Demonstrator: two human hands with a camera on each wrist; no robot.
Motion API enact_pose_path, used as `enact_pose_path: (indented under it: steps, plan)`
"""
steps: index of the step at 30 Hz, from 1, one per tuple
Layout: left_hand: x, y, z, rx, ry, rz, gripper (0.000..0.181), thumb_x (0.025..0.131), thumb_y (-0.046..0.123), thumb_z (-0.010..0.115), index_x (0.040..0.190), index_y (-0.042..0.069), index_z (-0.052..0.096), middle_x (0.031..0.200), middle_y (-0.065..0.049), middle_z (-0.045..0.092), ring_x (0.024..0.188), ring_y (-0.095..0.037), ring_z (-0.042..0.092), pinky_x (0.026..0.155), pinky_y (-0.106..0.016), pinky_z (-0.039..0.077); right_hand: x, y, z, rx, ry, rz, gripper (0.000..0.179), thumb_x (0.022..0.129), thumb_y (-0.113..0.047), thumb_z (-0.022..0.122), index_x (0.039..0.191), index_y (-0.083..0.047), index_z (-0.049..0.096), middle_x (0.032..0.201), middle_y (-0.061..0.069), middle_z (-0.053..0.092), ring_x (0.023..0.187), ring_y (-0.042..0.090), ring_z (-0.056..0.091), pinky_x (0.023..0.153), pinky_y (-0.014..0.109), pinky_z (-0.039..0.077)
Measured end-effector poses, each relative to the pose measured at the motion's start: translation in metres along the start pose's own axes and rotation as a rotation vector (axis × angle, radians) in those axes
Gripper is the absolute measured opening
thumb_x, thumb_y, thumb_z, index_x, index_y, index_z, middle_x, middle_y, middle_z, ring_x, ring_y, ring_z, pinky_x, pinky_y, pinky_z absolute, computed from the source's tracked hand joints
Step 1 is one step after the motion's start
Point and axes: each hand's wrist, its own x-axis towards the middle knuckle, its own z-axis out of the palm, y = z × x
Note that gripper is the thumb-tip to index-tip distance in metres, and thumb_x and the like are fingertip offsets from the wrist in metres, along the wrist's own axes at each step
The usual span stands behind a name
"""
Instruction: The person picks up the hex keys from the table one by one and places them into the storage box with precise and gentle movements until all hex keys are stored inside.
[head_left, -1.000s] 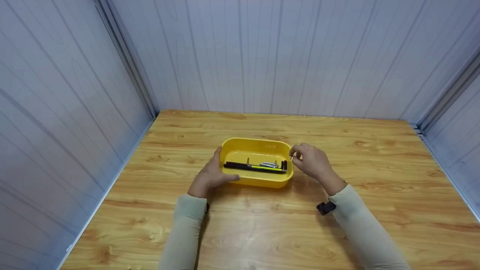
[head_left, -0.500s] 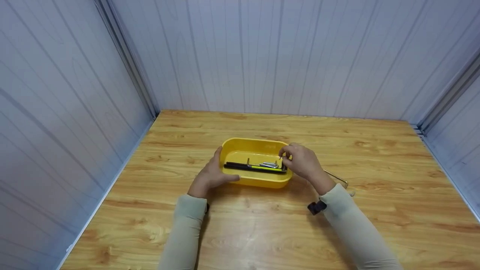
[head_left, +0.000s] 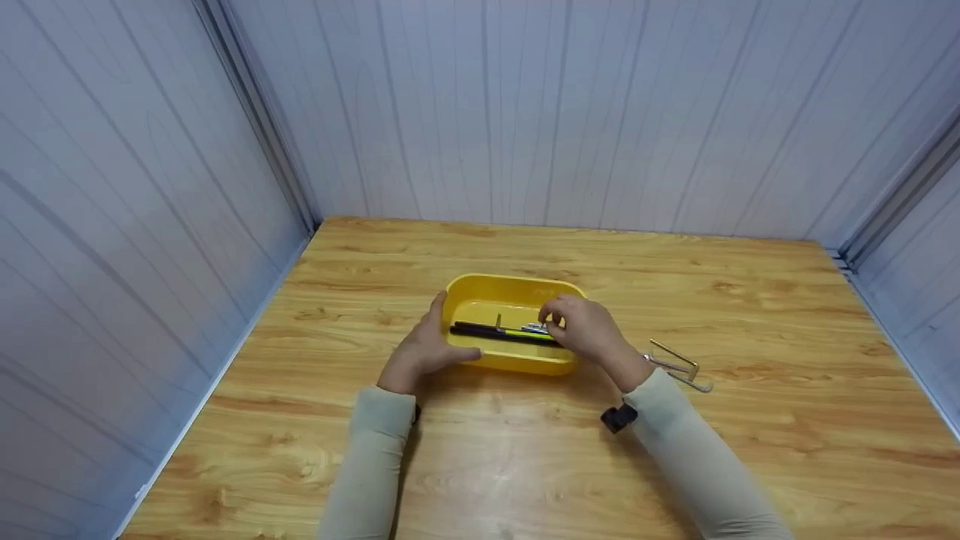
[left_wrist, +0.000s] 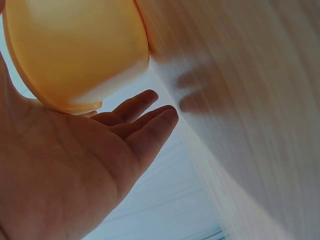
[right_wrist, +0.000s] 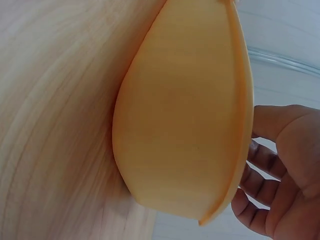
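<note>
In the head view, the yellow tray [head_left: 521, 365] sits just below the middle of the frame on the wooden table [head_left: 495, 450]. The person's left hand [head_left: 426, 351] stands spread around its left end, thumb at the near rim; the left wrist view shows straight fingers reaching down outside the wall. The right hand [head_left: 589, 324] is over the tray's right end, narrow, thumb and forefinger together on what looks like a slim metal piece [head_left: 543, 325], mostly hidden by the fingers. In the right wrist view the tray's outer wall hides those fingertips.

From where I'm watching, the work seems partway along. Lying in the tray are dark rods [head_left: 471, 333], a yellow-green strip [head_left: 529, 334] and small silvery pieces [head_left: 532, 327], too bunched to count. Not in the tray are a brassy bent key [head_left: 673, 353] and silvery bent keys [head_left: 688, 382], right of centre on the tabletop beside the right wrist. That leaves the pinched piece not yet laid down and those keys apart from the rest, as I judge it.
</note>
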Motion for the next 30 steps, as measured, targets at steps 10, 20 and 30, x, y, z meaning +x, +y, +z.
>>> enact_pose_path:
  steps: [10,20,30]
  plan:
    - [0.000,0.000,0.000,-0.013,-0.003,0.006,0.129,0.060,0.053,0.085,0.156,0.021,0.005,0.154,-0.011,0.033,0.134,-0.027,0.040,0.113,-0.048,0.029,0.007,-0.004,0.013,0.013,-0.056,-0.033,0.013,0.088,-0.010,0.062,0.096,-0.014,0.072,0.090,0.003,0.066,0.079,0.017,0.061,0.068,0.035,0.052]
    - [0.001,-0.002,0.001,0.012,-0.004,-0.017,0.128,0.062,0.054,0.084,0.156,0.022,0.004,0.157,-0.012,0.029,0.139,-0.029,0.035,0.114,-0.048,0.029,0.016,-0.002,0.028,0.031,-0.150,-0.010,0.015,0.088,-0.010,0.060,0.094,-0.015,0.073,0.088,0.002,0.068,0.077,0.016,0.058,0.070,0.035,0.050]
    - [0.001,0.000,0.000,-0.007,-0.017,-0.027,0.127,0.063,0.052,0.084,0.156,0.024,0.002,0.159,-0.011,0.024,0.142,-0.030,0.031,0.114,-0.049,0.029,0.020,0.002,0.032,0.077,-0.251,0.007,0.016,0.086,-0.010,0.062,0.090,-0.017,0.075,0.080,-0.003,0.067,0.064,0.012,0.048,0.060,0.029,0.040]
